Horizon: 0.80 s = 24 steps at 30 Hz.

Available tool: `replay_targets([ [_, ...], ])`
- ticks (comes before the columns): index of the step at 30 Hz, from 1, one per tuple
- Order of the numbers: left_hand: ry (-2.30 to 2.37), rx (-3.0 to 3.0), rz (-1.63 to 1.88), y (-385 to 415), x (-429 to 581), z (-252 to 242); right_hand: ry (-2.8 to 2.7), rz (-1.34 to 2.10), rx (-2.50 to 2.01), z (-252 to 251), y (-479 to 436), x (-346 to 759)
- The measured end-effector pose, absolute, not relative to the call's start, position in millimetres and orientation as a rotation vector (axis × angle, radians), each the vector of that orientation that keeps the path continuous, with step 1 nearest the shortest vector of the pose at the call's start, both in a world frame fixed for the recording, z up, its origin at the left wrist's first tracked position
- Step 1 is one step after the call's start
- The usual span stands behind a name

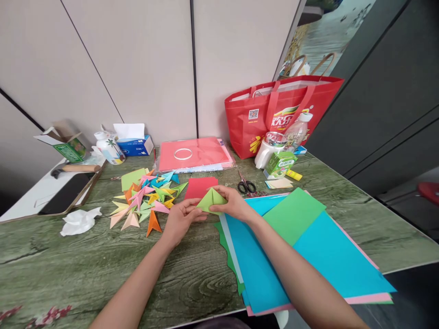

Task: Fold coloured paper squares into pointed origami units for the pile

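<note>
My left hand [181,220] and right hand [233,203] each pinch one side of a folded light-green paper [211,200], held just above the middle of the table [103,265], likely to keep its creases tight; folded paper pieces [147,201] lie to the left.

The right hand [233,203] covers 1 corner of the folded green paper [211,198]; print on the red bag [240,123] is too small to read.

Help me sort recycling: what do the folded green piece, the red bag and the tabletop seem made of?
The folded green piece, pinched by left hand and right hand, looks like matte paper: sharp creases. The red bag seems non-woven fabric: soft walls, printed logo. The tabletop looks laminate or film: printed wood grain, slight sheen.
</note>
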<state>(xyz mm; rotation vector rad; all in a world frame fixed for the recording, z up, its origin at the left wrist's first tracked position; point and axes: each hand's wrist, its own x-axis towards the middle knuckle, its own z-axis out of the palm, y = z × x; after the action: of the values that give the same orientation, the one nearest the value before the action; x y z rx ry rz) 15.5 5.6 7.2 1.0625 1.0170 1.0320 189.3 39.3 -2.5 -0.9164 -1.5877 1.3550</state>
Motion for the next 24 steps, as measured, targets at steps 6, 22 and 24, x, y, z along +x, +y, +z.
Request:
replay_targets([
  [6, 1.032, 1.041, 1.01, 6, 14, 8, -1.608, 1.446, -0.878, -1, 37, 190],
  [22, 1.03, 1.011, 0.955, 4, 17, 8, -1.417, 1.391, -0.945, -7, 34, 175],
  [24, 1.06, 1.006, 0.967, 3, 18, 7, -1.501, 1.269, -0.988, -8, 34, 174],
])
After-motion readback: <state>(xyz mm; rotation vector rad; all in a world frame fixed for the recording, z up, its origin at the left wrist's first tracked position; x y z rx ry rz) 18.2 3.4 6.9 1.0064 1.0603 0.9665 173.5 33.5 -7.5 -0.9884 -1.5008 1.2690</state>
